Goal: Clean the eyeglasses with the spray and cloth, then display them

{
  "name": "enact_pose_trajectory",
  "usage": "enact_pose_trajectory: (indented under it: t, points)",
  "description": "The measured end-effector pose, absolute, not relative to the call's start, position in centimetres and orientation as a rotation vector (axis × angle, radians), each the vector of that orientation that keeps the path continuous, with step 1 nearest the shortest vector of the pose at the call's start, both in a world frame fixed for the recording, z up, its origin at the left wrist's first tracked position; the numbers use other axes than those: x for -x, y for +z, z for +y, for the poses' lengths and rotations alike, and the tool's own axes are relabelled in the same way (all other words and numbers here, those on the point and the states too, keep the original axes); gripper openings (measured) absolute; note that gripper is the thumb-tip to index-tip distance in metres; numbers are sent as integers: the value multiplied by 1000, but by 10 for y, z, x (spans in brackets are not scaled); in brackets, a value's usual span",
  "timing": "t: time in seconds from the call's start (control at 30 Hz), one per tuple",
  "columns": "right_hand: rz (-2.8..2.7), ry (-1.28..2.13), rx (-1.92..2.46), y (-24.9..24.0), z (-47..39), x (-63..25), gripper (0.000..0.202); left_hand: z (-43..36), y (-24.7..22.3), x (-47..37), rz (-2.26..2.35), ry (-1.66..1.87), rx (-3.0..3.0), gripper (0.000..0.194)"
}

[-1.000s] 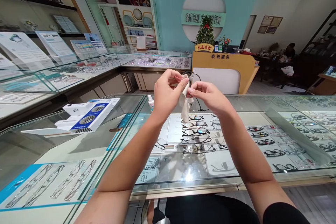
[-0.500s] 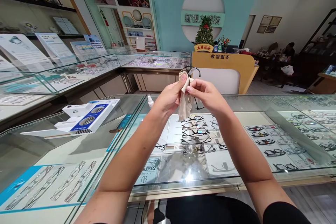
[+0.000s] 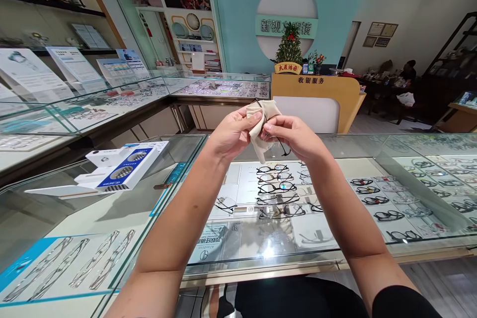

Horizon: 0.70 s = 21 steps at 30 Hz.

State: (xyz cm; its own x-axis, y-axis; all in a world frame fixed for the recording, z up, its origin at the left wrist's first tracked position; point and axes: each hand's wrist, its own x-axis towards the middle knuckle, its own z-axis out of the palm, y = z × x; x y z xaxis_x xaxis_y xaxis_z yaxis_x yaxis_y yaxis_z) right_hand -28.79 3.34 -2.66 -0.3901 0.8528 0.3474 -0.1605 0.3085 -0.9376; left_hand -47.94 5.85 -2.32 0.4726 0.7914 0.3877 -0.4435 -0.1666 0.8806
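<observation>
Above the glass counter, my left hand [image 3: 235, 131] pinches a beige cloth [image 3: 263, 146] with the thumb on top of it. The cloth is folded around part of a pair of dark-framed glasses [image 3: 286, 148]; one thin dark temple sticks out below my right hand. My right hand [image 3: 288, 131] grips the frame beside the cloth, its fingers pressed together. The lenses are mostly hidden by cloth and fingers. Beneath both hands, a column of glasses [image 3: 278, 188] lies on a white display inside the counter.
On the left, an open white and blue box [image 3: 128, 169] rests on the glass counter [image 3: 253, 258]. More frames lie inside the case at right [image 3: 389, 215]. Beyond are a yellow and white cashier desk [image 3: 348, 104] with a plant and a seated person [image 3: 409, 70].
The cloth has spread over the upper part of the glasses, and the temple that stuck up above my hands is now mostly covered. My left hand has shifted slightly left.
</observation>
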Motion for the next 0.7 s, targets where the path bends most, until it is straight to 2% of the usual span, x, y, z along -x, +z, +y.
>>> enact_pose_trajectory:
  t: [0.23, 0.43, 0.57, 0.7]
  points:
    - [-1594, 1275, 589, -27, 32, 289, 50, 50, -22, 477, 346, 1213, -1298, 51]
    - [-1592, 1239, 580, -28, 32, 290, 50, 49, -30, 460, 370, 1208, -1203, 38]
    - [-1545, 1258, 596, -27, 32, 290, 53, 46, -29, 458, 347, 1236, -1249, 49]
    - [-1540, 1267, 612, -27, 32, 289, 51, 46, -24, 466, 375, 1252, -1391, 50]
